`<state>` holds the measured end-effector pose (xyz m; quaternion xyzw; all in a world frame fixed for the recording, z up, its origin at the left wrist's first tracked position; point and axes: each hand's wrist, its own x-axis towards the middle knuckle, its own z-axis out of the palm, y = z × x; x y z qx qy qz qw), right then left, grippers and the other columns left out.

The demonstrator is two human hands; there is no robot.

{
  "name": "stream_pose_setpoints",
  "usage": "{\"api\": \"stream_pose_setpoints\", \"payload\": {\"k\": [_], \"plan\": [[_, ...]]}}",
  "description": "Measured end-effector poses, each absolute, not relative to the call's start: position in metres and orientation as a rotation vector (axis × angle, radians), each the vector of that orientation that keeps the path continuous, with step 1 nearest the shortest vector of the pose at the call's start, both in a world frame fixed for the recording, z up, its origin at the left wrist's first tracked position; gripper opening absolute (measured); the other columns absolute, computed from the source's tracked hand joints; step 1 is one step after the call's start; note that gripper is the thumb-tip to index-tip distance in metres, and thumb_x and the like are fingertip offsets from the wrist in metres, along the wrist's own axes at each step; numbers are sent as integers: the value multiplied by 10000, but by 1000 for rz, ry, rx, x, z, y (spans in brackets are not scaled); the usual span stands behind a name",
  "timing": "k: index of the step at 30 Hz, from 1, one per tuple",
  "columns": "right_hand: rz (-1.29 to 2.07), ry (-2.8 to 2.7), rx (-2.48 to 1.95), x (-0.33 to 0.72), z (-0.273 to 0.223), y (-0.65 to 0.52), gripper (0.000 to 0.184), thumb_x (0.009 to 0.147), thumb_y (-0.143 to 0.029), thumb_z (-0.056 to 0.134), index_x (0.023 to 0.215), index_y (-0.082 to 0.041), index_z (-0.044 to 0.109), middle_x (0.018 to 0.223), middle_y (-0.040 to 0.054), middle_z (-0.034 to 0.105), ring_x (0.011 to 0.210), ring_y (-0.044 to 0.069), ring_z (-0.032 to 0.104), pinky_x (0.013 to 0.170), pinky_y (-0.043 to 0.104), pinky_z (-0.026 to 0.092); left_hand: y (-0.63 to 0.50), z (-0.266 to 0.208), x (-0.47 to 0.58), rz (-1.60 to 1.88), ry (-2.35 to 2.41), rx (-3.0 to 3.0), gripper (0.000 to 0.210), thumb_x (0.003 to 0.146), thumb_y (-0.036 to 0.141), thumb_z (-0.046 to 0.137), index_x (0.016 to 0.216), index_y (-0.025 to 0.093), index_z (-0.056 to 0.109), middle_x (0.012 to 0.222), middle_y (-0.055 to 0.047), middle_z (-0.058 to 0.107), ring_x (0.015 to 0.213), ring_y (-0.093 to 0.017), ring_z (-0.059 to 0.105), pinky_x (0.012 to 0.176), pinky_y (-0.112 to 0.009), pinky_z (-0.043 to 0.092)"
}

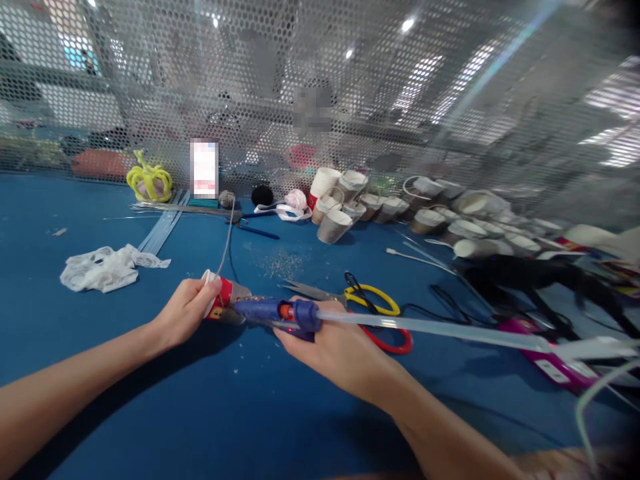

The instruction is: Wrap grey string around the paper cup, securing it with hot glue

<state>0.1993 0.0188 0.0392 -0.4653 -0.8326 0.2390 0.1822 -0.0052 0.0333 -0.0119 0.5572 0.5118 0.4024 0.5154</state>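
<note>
My left hand (187, 307) is closed around a red paper cup (226, 291), which lies tilted on its side with a grey band partly wrapped over it. A grey cord (229, 233) runs from the cup up to a small grey yarn ball (227, 199). In my right hand (333, 343) is a blue hot glue gun (265, 311), its nozzle end at the grey band; whether it touches cannot be seen. A long translucent glue stick (430, 327) sticks out of its back. Scissors (373, 300) with yellow and red handles lie just beyond my right hand.
Several wrapped paper cups (335, 225) stand and lie along the back right. White lace (107, 267) is at the left, near a yellow yarn basket (150, 183). A phone (205, 167) leans on the perforated metal screen (260, 80). Cables and a purple box (547, 357) lie right.
</note>
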Motion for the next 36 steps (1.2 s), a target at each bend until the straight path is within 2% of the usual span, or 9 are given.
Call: {"api": "stream_pose_setpoints", "payload": {"k": [12, 17, 21, 26, 36], "plan": [[605, -2419, -1321, 201, 37, 20, 91, 682, -213, 490, 602, -176, 466, 513, -42, 448, 420, 63, 351, 417, 202, 262, 33, -15, -7, 961, 1323, 1423, 440, 749, 444, 348, 599, 92, 564, 496, -7, 520, 452, -108, 432, 453, -208, 359], [659, -2369, -1301, 203, 39, 25, 73, 718, -235, 449, 672, -179, 463, 535, -40, 465, 440, 69, 380, 418, 192, 279, 33, -13, -6, 969, 1356, 1456, 438, 743, 442, 353, 652, 83, 585, 496, -4, 506, 451, -103, 409, 446, -207, 334], [613, -2309, -1314, 200, 39, 28, 133, 721, -241, 446, 606, -175, 438, 514, -43, 428, 465, 71, 375, 453, 188, 301, 32, -14, -7, 942, 1383, 1519, 443, 759, 440, 328, 667, 83, 574, 501, 3, 481, 454, -98, 388, 450, -211, 321], [629, -2275, -1292, 198, 40, 32, 176, 700, -199, 454, 535, -168, 405, 456, -56, 382, 415, 53, 330, 426, 180, 282, 31, -16, -7, 958, 1414, 1618, 435, 762, 438, 320, 537, 111, 497, 446, 35, 366, 426, -74, 295, 406, -194, 253], [837, -2183, -1388, 198, 37, 37, 199, 700, -264, 461, 549, -147, 513, 401, -28, 462, 346, 63, 413, 370, 178, 322, 31, -19, -8, 967, 1390, 1761, 441, 773, 422, 291, 495, 122, 457, 456, 29, 353, 442, -79, 290, 413, -196, 257]]}}
